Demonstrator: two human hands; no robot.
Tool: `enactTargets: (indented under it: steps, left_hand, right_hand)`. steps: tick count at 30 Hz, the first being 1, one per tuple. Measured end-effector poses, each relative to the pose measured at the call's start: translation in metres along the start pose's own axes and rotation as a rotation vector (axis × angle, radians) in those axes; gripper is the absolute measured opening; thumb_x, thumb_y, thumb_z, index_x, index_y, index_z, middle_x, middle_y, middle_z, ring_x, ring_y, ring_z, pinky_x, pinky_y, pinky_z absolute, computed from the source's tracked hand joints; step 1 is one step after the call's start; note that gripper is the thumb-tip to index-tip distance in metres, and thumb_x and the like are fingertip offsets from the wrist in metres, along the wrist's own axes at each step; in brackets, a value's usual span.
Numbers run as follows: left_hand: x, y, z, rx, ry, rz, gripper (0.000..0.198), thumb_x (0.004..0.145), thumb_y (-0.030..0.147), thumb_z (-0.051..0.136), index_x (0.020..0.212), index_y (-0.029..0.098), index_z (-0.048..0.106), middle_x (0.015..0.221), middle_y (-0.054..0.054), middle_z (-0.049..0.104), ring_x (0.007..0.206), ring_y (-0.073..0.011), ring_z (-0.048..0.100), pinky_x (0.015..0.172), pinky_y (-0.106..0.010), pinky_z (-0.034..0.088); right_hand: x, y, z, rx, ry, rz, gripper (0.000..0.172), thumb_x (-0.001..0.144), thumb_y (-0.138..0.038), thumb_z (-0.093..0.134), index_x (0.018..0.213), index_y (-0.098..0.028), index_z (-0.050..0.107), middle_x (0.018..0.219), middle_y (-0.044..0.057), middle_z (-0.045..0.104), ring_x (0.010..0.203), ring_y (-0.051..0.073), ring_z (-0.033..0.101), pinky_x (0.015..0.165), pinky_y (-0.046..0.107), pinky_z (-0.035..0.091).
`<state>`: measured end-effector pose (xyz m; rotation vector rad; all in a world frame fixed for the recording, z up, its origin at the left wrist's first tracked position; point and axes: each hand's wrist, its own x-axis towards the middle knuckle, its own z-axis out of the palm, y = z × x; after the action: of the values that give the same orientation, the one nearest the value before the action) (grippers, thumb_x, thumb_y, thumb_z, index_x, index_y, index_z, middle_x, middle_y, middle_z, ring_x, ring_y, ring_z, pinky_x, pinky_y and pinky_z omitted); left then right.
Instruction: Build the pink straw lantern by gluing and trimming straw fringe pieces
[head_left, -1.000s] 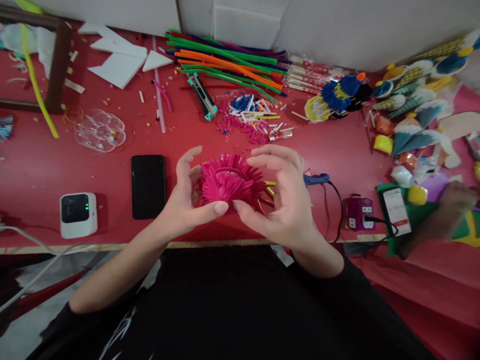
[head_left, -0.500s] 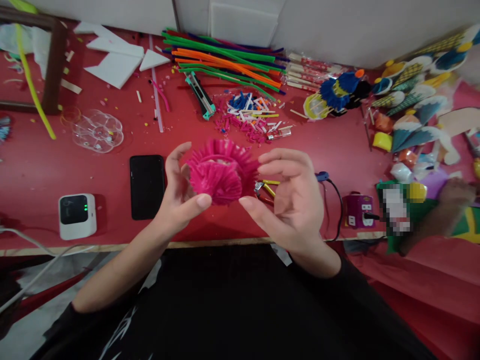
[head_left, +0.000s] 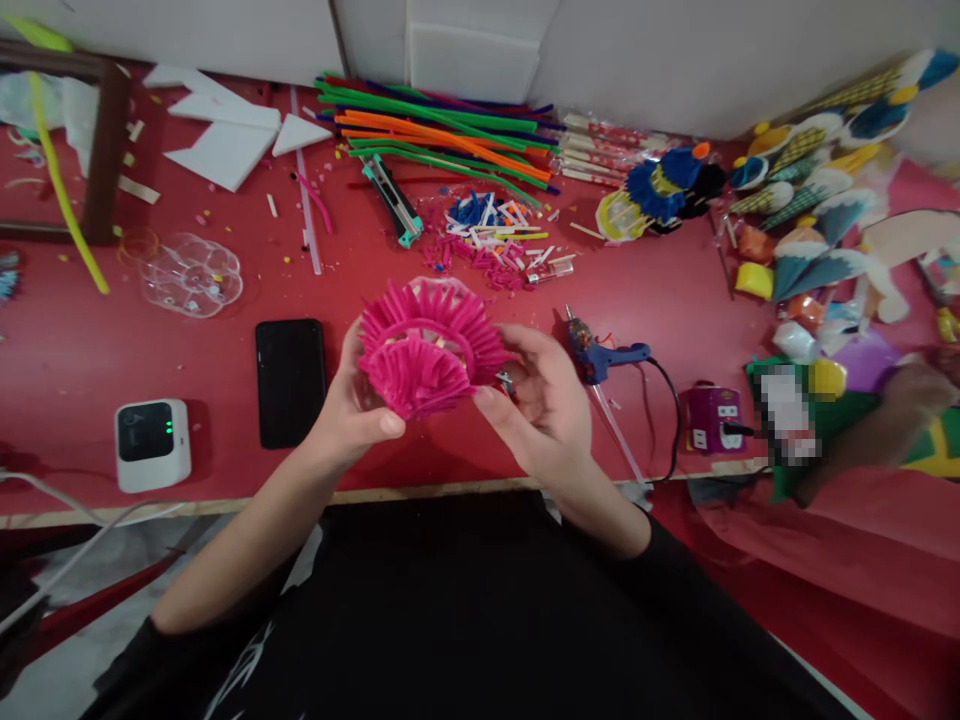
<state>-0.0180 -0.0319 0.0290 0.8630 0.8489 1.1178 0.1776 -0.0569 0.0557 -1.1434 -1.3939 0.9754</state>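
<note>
Between my hands, above the table's front part, is a bright pink ruffled craft piece [head_left: 420, 375]. Its strips, which look like pipe cleaners, fan out around a paler middle. My left hand [head_left: 349, 400] grips its left side, thumb in front and fingers partly hidden behind. On the other side, my right hand [head_left: 544, 400] pinches the piece's right edge between thumb and fingers. A small tool, mostly hidden, lies behind the right fingers. Right of that hand rests a blue hot glue gun [head_left: 596, 360] with its cord trailing off.
Pipe cleaners [head_left: 442, 135], a utility knife [head_left: 391, 200] and cut pink, blue and white bits [head_left: 495, 235] lie at the back. A phone [head_left: 291, 385] and white device [head_left: 153, 445] are left. At right are a purple power socket [head_left: 714, 420], paper cones [head_left: 817, 205] and another person's arm [head_left: 885, 425].
My right hand has moved left, closing onto the pink piece and uncovering the glue gun. The piece has shifted slightly left and tilted, showing more of its middle.
</note>
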Motion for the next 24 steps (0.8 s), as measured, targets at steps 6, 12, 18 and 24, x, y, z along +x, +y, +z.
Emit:
enactTargets:
  steps: [6,12,18,24]
  left_hand:
    - [0.006,-0.004,-0.002,-0.084,0.035,-0.155,0.073,0.059,0.080,0.083,0.105,0.025,0.070,0.108,-0.009,0.076,0.121,-0.0359,0.069,0.092,-0.046,0.063]
    - [0.010,-0.013,-0.017,-0.174,0.141,-0.302,0.052,0.068,0.070,0.084,0.095,0.027,0.073,0.089,-0.002,0.078,0.085,-0.0225,0.075,0.066,-0.031,0.062]
    - [0.011,0.001,-0.021,-0.214,0.188,-0.381,0.055,0.077,0.072,0.074,0.112,0.029,0.071,0.120,-0.002,0.076,0.107,-0.0232,0.074,0.077,-0.032,0.066]
    - [0.011,0.023,-0.034,-0.214,0.299,-0.211,0.061,0.076,0.077,0.070,0.117,0.033,0.068,0.137,0.004,0.071,0.142,-0.0320,0.055,0.089,-0.039,0.065]
  right_hand:
    - [0.002,0.035,0.014,0.376,0.074,0.373,0.029,0.081,-0.045,0.078,0.101,-0.027,0.067,0.098,0.001,0.074,0.091,0.016,0.072,0.086,0.034,0.063]
    - [0.009,0.048,0.012,0.481,0.065,0.523,0.038,0.076,-0.055,0.079,0.099,-0.027,0.068,0.097,0.001,0.074,0.088,0.016,0.071,0.081,0.034,0.062]
    - [0.008,0.041,-0.022,0.071,-0.134,0.307,0.042,0.092,-0.060,0.058,0.117,-0.026,0.058,0.113,0.008,0.073,0.098,0.021,0.073,0.087,0.042,0.063]
    - [-0.019,0.042,-0.066,-0.988,-0.280,0.174,0.031,0.081,-0.015,0.053,0.110,-0.016,0.062,0.104,0.017,0.069,0.104,0.035,0.067,0.094,0.059,0.055]
